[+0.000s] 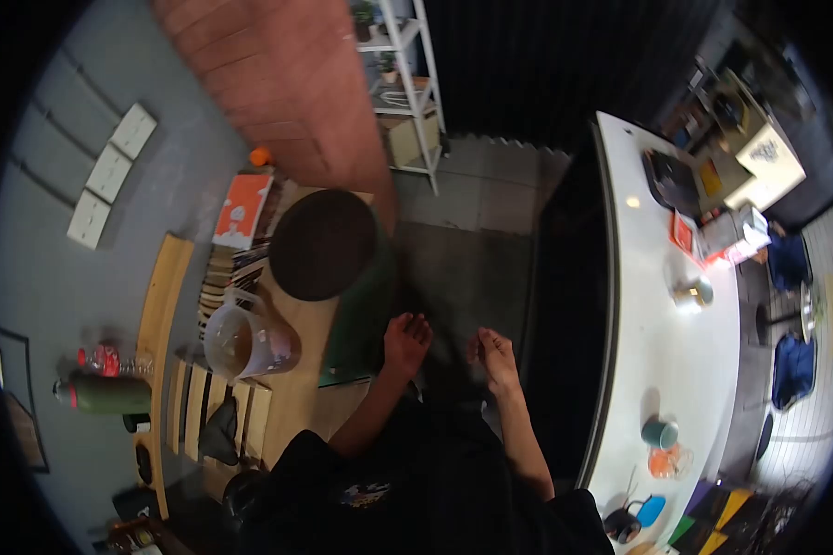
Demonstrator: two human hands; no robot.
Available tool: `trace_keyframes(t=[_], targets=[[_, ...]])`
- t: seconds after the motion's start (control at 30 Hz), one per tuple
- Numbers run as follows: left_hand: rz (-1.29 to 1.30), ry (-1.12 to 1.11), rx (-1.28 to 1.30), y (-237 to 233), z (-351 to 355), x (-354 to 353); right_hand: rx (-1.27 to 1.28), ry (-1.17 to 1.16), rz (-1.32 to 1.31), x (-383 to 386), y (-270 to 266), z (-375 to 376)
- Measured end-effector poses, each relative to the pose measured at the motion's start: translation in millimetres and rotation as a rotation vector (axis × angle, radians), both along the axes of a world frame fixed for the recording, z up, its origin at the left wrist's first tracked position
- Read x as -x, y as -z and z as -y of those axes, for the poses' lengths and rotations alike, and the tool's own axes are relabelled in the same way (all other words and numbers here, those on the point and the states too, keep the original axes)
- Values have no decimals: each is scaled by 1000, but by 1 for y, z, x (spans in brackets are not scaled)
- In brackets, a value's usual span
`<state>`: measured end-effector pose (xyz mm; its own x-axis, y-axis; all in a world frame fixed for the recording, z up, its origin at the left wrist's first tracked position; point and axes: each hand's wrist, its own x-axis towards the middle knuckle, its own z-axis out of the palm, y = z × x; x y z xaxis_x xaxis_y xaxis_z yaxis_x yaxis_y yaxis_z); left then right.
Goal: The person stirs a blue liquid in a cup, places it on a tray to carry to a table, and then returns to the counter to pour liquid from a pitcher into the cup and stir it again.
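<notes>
My left hand (407, 343) hangs in the air in front of my body, fingers loosely bent and slightly apart, with nothing visible in it. To its right, my right hand (495, 358) is also raised in the air; its fingers are loosely curled with gaps between them, and I see no object there. Nearest to my left hand, on the wooden counter (342, 407), are a round dark tray (324, 245) and a large translucent pitcher (267, 347). The pitcher has a handle and stands left of the hand, untouched.
A long white counter (639, 333) runs along the right, bearing a green cup (660, 433), a metal cup (694, 293) and a dark device (671, 180). A white shelf (407, 111) stands ahead. On the left are a wooden ledge (157, 305) and a green bottle (111, 395).
</notes>
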<state>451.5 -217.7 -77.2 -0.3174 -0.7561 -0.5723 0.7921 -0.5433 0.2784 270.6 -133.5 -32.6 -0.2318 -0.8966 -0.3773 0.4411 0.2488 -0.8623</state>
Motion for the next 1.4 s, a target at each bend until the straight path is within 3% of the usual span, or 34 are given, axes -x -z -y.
trace_keyframes(t=[0.37, 0.43, 0.7, 0.83, 0.93, 1.03, 1.23, 1.4], targets=[[105, -260, -39, 25, 64, -143, -201, -249, 63, -124, 82, 157], [99, -201, -12, 32, 71, -162, -227, -275, 40, -142, 105, 181], [132, -218, -61, 45, 65, -213, -298, -134, 314, -184, 158, 246], [148, -169, -100, 33, 62, -212, -377, -18, 307, -183, 186, 259], [114, -135, -58, 39, 63, -215, -289, 66, 305, -189, 143, 243], [196, -83, -143, 51, 69, -210, -162, 26, 223, -170, 140, 232], [178, -34, -179, 16, 73, -186, 13, 56, 196, -114, 114, 187], [177, 94, -59, 2, 82, -146, 95, 254, 213, -68, 63, 123]])
